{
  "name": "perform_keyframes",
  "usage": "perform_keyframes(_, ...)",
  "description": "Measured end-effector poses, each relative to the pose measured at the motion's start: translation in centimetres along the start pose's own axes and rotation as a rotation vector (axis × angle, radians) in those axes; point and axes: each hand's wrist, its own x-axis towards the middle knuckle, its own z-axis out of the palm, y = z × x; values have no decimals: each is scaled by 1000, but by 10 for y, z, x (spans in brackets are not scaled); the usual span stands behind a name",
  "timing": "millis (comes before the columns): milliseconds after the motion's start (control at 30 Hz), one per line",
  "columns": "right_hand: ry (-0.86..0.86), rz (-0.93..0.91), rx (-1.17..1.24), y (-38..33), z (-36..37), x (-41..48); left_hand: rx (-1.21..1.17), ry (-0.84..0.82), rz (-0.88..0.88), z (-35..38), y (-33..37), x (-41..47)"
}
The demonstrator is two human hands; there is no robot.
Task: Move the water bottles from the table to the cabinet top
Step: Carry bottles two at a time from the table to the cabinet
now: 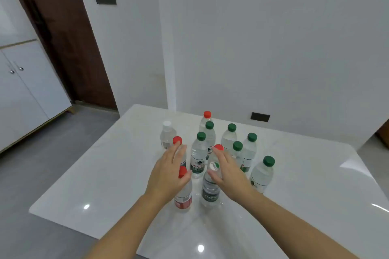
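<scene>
You have the water bottles (pixel 199 157) standing upright in a close cluster on the white counter (pixel 305 185): clear plastic with green, red and white caps, some with green or red labels. Off to your left stands the white cabinet (pixel 31 94) with two knobbed doors and a brown door (pixel 63 38) behind it; grey floor (pixel 52 164) lies between counter and cabinet. Your left hand (pixel 168 172) and right hand (pixel 229 176) are both spread flat, fingers straight, holding nothing. They reach over the near side of the cluster, the left by a red-capped bottle (pixel 183 195), the right by a white-capped bottle (pixel 210 192); whether either touches a cap cannot be told
</scene>
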Motion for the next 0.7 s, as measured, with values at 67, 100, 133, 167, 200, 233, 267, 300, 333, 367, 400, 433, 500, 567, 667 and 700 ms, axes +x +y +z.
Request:
perform_keyframes(67,25,28,41,3,2,1,-41,-44,-29,5,-1,-3)
perform_keyframes(100,12,49,63,5,5,1,-50,-70,-48,8,-2,-6)
perform_keyframes(133,-14,75,100,7,8,1,-71,-106,-69,12,-3,-8)
perform_keyframes(167,-45,108,145,11,12,2,-92,-135,-90,14,-5,-10)
perform_keyframes(200,-72,134,193,13,15,1,-120,-158,-109,16,-5,-13)
perform_keyframes(233,-91,152,244,15,17,1,-152,-182,-135,17,-5,-14)
perform_keyframes(267,-99,157,281,16,18,1,-187,-199,-159,18,-5,-15)
perform_keyframes(300,-113,164,311,18,20,1,-204,-208,-183,18,-4,-16)
perform_keyframes(333,-119,161,327,19,21,0,-202,-208,-189,18,-3,-16)
perform_keyframes(367,-122,156,335,20,22,1,-192,-211,-193,18,-2,-14)
perform_keyframes(400,-125,150,335,21,22,1,-182,-222,-194,17,-1,-13)
perform_keyframes(433,-134,149,326,21,22,1,-174,-235,-192,16,-2,-12)
perform_keyframes(500,-151,142,295,21,20,-1,-159,-276,-178,14,-4,-12)
perform_keyframes(567,-162,135,281,23,21,-7,-134,-311,-160,12,-5,-18)
perform_keyframes(667,-142,148,350,24,28,-16,-164,-326,-148,12,-7,-29)
perform_keyframes(700,-130,167,401,25,31,-18,-211,-311,-160,13,-8,-32)
